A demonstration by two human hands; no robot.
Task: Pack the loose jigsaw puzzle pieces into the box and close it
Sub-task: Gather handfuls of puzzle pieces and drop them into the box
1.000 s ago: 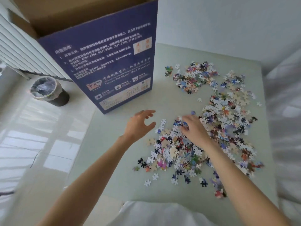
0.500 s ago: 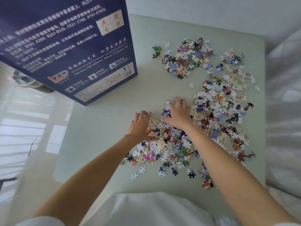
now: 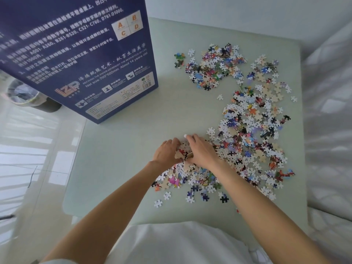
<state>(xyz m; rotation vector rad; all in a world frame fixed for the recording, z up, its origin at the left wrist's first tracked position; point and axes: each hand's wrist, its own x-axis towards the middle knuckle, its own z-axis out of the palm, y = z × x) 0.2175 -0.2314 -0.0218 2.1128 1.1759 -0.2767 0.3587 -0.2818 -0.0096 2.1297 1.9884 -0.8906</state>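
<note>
Between the cupped left hand (image 3: 166,153) and right hand (image 3: 202,151), gathered puzzle pieces (image 3: 182,151) lie mostly hidden.

A single wide-angle view looks from the person's head, forward and steeply down onto the pale green, smooth-topped desk (image 3: 118,168). It sits close: both bare forearms run up from the bottom edge and the left hand (image 3: 166,153) and right hand (image 3: 202,151) meet near the middle of the frame. The tall dark blue cardboard box (image 3: 76,54) fills the upper left and is cut off by the frame's edge. Straight lines bow towards the borders.
</note>
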